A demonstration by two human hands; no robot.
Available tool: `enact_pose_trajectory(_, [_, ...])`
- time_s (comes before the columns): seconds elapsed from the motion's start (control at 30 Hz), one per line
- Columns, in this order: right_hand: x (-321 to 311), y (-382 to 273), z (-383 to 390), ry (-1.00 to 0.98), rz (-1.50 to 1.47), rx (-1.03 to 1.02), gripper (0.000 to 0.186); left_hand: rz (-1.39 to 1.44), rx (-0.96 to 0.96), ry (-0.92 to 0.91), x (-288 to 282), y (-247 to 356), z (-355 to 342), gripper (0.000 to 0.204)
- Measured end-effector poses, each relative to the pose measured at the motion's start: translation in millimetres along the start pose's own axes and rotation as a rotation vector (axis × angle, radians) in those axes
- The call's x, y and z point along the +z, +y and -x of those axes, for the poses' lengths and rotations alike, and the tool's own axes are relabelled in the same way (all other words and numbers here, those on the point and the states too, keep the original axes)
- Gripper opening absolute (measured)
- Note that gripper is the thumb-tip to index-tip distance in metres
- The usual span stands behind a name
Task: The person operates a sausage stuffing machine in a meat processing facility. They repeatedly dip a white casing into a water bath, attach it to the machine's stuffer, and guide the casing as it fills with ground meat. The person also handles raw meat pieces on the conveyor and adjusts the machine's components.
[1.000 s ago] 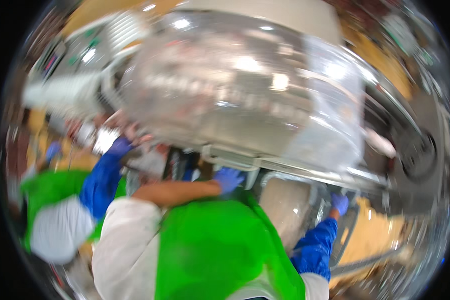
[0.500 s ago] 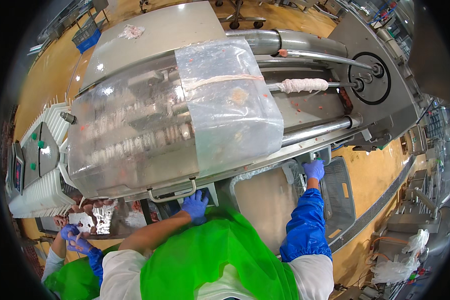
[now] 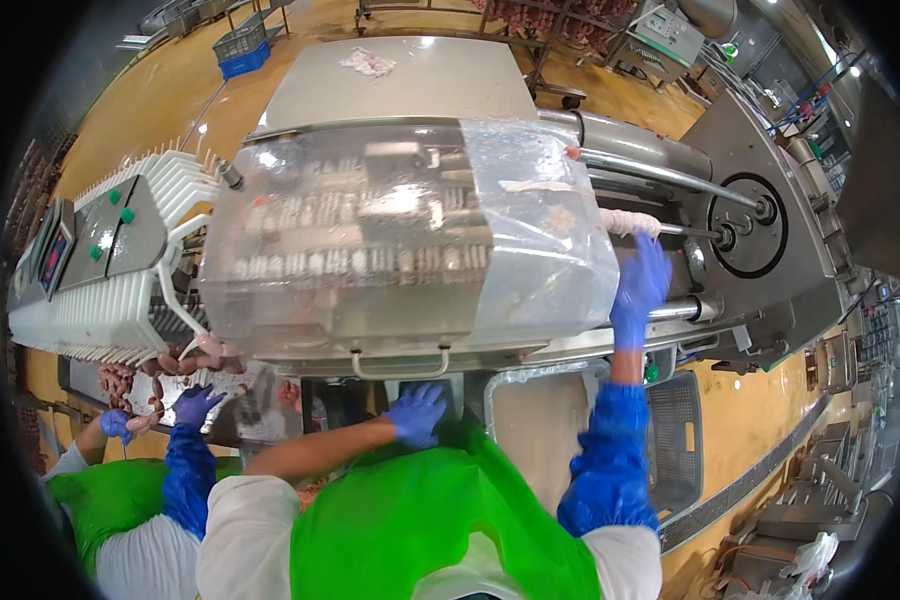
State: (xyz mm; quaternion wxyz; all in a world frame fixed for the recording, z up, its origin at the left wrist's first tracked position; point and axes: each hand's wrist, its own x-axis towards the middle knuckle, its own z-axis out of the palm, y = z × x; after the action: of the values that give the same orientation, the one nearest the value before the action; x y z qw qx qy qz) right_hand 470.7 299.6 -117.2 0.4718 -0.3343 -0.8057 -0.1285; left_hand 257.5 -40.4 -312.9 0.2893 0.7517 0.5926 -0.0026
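At far left, a white slatted rack (image 3: 105,315) carries a grey panel (image 3: 92,235) with green knobs, beside the machine's left end. Below it, brown sausages (image 3: 116,382) lie along the left side of a metal surface (image 3: 253,418), where a co-worker's two gloved hands (image 3: 156,416) are at the near edge, one by a hanging link. Rightward, a clear cover (image 3: 350,330) spans the machine's left and middle, with a bar handle (image 3: 400,374) at its near edge. The left hand (image 3: 416,414), in a purple glove, is palm down just below that handle, its grip apart with fingers spread; whether it presses on anything, I cannot tell. Next comes a grey bin (image 3: 530,375) with a plastic-lined rim, against the machine's near edge. Above it, a plastic sheet (image 3: 540,260) drapes over the cover's right end. The pinkish-white casing (image 3: 628,222) sits gathered on a metal rod (image 3: 688,232), just past the sheet's right edge. The right hand (image 3: 642,285), blurred, reaches across the machine's near edge, fingertips at the casing; whether its grip is clamped on it, I cannot tell. A grey crate (image 3: 698,445) stands below the machine's near right corner.
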Motion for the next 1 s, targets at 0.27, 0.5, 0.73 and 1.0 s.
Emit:
enact_pose_trajectory(0.27, [86, -9, 6, -0.390, 0.251, 0.019, 0.033, 0.369, -0.066, 0.278, -75, -27, 108, 0.072])
enact_pose_trajectory(0.5, [93, -6, 29, -0.499, 0.184, 0.227, 0.033, 0.766, -0.211, 0.487, -78, -87, 233, 0.027])
enact_pose_trajectory(0.73, [64, 14, 59, -0.571, 0.182, 0.461, 0.033, 1.831, 0.022, 1.628, -111, -207, 210, 0.031])
enact_pose_trajectory(1.0, [70, 13, 64, -0.598, 0.179, 0.572, 0.032, 2.362, 0.054, 1.533, -166, -283, 150, 0.053])
